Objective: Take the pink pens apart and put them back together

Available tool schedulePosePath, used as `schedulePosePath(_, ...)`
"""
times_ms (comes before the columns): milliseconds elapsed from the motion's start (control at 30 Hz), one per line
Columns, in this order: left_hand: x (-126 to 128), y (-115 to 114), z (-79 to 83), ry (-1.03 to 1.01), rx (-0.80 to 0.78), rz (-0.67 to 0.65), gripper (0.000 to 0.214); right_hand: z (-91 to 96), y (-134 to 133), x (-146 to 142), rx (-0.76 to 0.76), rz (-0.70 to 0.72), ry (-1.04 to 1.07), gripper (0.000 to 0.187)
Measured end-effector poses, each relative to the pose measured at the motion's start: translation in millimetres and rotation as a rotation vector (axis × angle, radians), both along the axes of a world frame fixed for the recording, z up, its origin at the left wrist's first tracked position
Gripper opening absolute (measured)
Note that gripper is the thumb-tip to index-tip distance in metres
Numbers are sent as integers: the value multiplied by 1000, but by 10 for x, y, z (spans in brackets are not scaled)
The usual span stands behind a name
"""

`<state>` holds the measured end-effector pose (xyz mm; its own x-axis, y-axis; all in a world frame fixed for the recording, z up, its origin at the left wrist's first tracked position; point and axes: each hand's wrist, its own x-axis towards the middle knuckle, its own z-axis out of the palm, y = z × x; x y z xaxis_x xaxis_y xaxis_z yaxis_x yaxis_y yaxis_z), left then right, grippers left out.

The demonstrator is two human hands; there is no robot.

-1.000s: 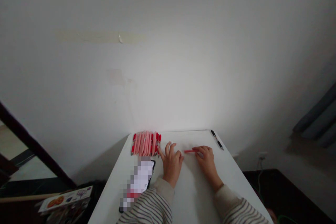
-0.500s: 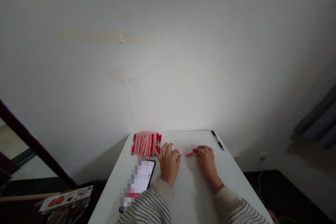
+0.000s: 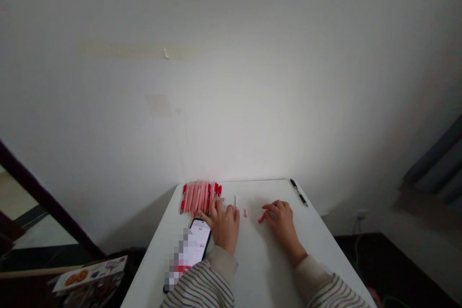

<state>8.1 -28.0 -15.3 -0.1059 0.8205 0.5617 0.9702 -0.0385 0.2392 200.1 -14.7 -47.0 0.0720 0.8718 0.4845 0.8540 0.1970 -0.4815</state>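
My left hand (image 3: 225,228) has its fingers spread over the table, beside a row of pink and red pens (image 3: 198,197) and above the phone's top corner. A thin white stick, perhaps a refill (image 3: 236,201), lies by its fingertips. Just right of that is a small pink piece (image 3: 245,212), apart from both hands. My right hand (image 3: 283,221) rests low on the table, thumb and forefinger at a short pink pen part (image 3: 262,217) whose near end sticks out. Part of it is hidden by the fingers.
The white table (image 3: 252,269) meets the wall at its far edge. A phone (image 3: 191,245) lies beside my left forearm. A black pen (image 3: 299,192) lies near the far right edge. A printed box (image 3: 92,273) stands low on the left, off the table.
My left hand has moved left and nearer to me, uncovering the white stick and the small pink piece. The pink pen part at my right hand has turned, its free end now towards me.
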Motion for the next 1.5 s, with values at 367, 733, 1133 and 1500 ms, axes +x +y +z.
schedulePosePath(367, 2, 20, -15, -8, -15, 8, 25, 5, -12, -33, 6, 105, -100, 27)
schedulePosePath(733, 3, 21, -43, -21, -14, -9, 20, 22, 9, -70, -10, 230, -175, 29)
schedulePosePath(1133, -4, 35, -59, -22, -25, -3, 17, -84, 60, -20, -6, 124, -58, 33)
schedulePosePath(1500, -14, 34, -42, -24, -15, -6, 19, -89, 64, -12, -37, 123, -30, 34)
